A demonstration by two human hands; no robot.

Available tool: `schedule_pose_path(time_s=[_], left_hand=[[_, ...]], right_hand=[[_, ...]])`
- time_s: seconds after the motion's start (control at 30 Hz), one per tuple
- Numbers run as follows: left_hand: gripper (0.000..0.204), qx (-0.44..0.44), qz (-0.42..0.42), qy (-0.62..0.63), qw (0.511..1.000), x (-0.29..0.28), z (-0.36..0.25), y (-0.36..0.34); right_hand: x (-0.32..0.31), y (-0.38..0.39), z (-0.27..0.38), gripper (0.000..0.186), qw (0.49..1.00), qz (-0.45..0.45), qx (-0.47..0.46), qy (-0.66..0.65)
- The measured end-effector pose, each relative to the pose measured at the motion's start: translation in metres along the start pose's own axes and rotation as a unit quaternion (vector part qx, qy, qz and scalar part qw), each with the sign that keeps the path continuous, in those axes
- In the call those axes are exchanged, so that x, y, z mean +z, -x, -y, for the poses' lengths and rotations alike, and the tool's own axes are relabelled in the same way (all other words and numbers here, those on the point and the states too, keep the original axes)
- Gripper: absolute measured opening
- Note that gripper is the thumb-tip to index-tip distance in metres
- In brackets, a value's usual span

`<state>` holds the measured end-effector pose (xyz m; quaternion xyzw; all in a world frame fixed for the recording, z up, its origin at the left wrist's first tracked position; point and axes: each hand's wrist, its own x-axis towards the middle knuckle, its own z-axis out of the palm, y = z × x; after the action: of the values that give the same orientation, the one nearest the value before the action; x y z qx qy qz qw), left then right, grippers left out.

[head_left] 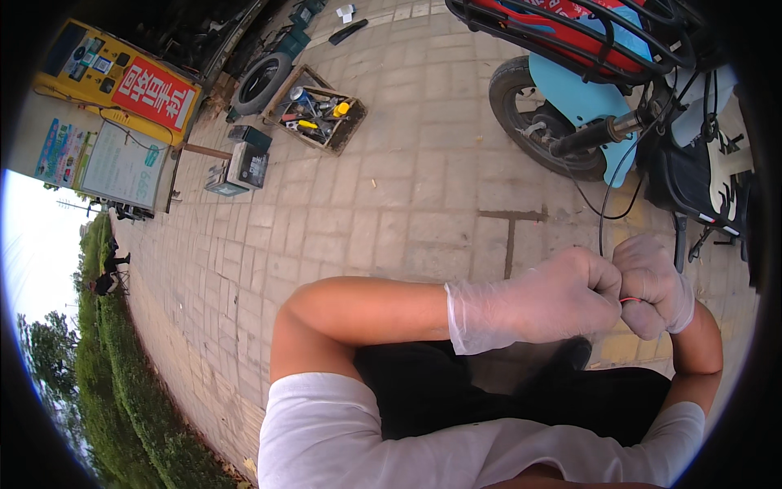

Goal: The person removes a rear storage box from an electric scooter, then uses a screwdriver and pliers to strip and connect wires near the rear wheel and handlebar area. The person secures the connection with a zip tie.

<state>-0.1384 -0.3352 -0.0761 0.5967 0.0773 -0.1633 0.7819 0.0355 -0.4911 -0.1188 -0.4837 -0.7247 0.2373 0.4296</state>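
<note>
My left hand [550,297] and my right hand [652,285], both in thin translucent gloves, are closed close together at the right of the head view. A thin red wire [629,300] shows between their fingertips, pinched by both; the exact spot gripped is hidden. A black cable [600,224] runs down to my hands from the light-blue and black electric scooter [586,138] above them, whose front wheel [509,110] and fork face the paving.
Wooden crate of tools [326,138], tire [244,98] and several batteries [244,167] lie on the brick pavement [366,212] at upper left. A yellow sign cabinet [90,65] stands at the far left. A seated person [110,277] is by the hedge [106,367].
</note>
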Motion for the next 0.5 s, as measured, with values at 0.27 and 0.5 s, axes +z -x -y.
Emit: schedule_pose_path(time_s=[0.27,0.5], left_hand=[[0.019,0.019,-0.178,-0.059,0.982,-0.071,0.022,-0.006],[0.033,-0.159,-0.416,-0.293,0.846,-0.240,0.176,0.053]], right_hand=[[-0.001,0.025,-0.045,0.025,0.966,0.004,0.233,0.110],[0.022,0.013,-0.067,0.016,0.941,0.116,0.242,0.205]])
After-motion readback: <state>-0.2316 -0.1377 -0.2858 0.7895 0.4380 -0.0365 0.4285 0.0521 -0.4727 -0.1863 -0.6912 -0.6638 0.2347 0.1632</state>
